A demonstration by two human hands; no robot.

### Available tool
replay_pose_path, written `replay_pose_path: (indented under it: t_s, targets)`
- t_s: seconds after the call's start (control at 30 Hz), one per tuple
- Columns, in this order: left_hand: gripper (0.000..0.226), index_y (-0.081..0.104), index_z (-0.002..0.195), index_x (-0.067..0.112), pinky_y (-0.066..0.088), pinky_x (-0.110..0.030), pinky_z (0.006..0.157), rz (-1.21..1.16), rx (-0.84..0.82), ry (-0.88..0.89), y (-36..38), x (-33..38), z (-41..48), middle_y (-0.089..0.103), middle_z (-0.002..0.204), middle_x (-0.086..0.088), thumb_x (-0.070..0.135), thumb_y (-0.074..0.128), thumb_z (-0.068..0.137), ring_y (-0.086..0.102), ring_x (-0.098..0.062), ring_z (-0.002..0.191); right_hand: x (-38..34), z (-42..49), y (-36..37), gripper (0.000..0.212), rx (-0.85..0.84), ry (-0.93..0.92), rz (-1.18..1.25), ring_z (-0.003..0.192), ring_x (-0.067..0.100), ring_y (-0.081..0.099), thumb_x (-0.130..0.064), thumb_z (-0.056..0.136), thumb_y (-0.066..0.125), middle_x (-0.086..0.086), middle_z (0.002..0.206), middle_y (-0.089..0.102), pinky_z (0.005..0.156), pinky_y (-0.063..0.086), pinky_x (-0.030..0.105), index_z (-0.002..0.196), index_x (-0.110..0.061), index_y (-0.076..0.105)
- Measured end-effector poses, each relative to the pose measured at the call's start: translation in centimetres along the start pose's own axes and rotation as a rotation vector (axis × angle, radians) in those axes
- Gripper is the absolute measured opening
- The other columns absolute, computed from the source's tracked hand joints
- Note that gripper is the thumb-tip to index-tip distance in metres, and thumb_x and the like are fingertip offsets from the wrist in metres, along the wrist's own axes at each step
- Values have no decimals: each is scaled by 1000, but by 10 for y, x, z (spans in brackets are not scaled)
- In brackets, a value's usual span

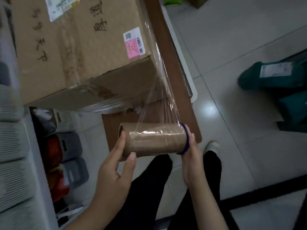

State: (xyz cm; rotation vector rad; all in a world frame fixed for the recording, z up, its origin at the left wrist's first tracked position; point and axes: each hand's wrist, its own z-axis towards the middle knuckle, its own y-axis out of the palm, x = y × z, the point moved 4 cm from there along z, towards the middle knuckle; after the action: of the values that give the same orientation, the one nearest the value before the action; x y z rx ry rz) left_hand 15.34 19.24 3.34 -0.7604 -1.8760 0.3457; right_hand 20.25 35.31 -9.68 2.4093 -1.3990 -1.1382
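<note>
A roll of clear stretch film (152, 140) on a brown cardboard core lies sideways between my hands. My left hand (116, 165) grips its left end with thumb and fingers curled round the core. My right hand (191, 156) holds the right end at a purple cap (186, 140). A sheet of film (164, 90) runs taut from the roll up to the corner of a large cardboard box (79, 52) with handwriting and labels, which stands on a brown table (174, 67). Film is wrapped over the box's near lower edge.
White slatted bins (11, 140) stack at the left. Grey baskets with red items (69, 146) sit under the table. Teal parcels (274, 77) lie on the tiled floor at the right. My legs in black trousers and a light shoe (212, 146) are below.
</note>
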Motion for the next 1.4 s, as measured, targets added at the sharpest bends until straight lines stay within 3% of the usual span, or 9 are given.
replay_pose_path:
  t_s: [0.17, 0.33, 0.43, 0.63, 0.87, 1.0, 1.17, 1.3, 1.4]
  targets:
    - [54, 33, 128, 54, 31, -25, 110, 40, -50, 54, -32, -21, -6, 36, 142, 29, 58, 44, 75, 32, 11, 132, 55, -27, 16, 55, 15, -26, 83, 130, 14, 53, -45, 91, 44, 1, 142, 56, 112, 37, 38, 140, -21, 50]
    - [54, 38, 128, 53, 32, -15, 107, 81, -53, 122, -56, -39, -14, 41, 141, 25, 56, 45, 75, 36, 11, 130, 95, -42, 30, 57, 52, -35, 196, 128, 16, 54, -48, 88, 49, 2, 138, 59, 110, 38, 39, 139, -23, 52]
    - [55, 36, 131, 56, 33, -21, 109, 108, -96, 155, -70, -55, -16, 41, 143, 23, 54, 46, 77, 36, 7, 133, 115, -49, 41, 42, 59, -71, 208, 125, 12, 57, -41, 95, 40, -3, 134, 63, 102, 44, 32, 132, -28, 56]
    - [54, 36, 129, 54, 32, -8, 102, 144, -194, 192, -116, -80, 6, 35, 136, 42, 57, 45, 76, 36, 11, 130, 159, -56, 82, 47, 140, -115, 262, 115, 5, 62, -46, 89, 40, -8, 126, 67, 94, 50, 26, 128, -29, 58]
    - [56, 34, 122, 61, 34, -39, 111, 267, -336, 183, -180, -96, 40, 39, 145, 21, 68, 45, 67, 37, -1, 133, 212, -57, 154, 56, 208, -124, 429, 125, 11, 57, -49, 86, 42, -4, 134, 62, 109, 41, 36, 135, -23, 54]
    - [44, 38, 122, 58, 32, -52, 110, 302, -310, 190, -205, -97, 50, 41, 149, 0, 64, 48, 80, 40, -21, 135, 229, -49, 181, 53, 156, -117, 473, 118, 4, 61, -52, 85, 40, -6, 132, 63, 95, 48, 28, 130, -29, 55]
    - [47, 36, 126, 57, 36, -29, 107, 327, -400, 252, -226, -113, 68, 40, 136, 36, 49, 57, 85, 41, 14, 124, 253, -39, 199, 51, 165, -120, 569, 112, 5, 64, -55, 81, 44, -7, 125, 67, 83, 53, 20, 123, -30, 59]
    - [55, 35, 134, 49, 36, -29, 107, 350, -471, 291, -243, -115, 93, 43, 135, 36, 53, 54, 82, 41, 10, 126, 262, -36, 219, 53, 219, -172, 644, 105, 2, 67, -52, 81, 44, -8, 119, 69, 76, 54, 16, 126, -28, 57]
    - [58, 36, 131, 51, 36, -12, 102, 386, -546, 362, -257, -108, 120, 43, 125, 49, 58, 52, 77, 41, 21, 119, 263, -31, 244, 50, 280, -213, 714, 97, -3, 68, -50, 83, 42, -17, 107, 72, 74, 53, 14, 126, -28, 56]
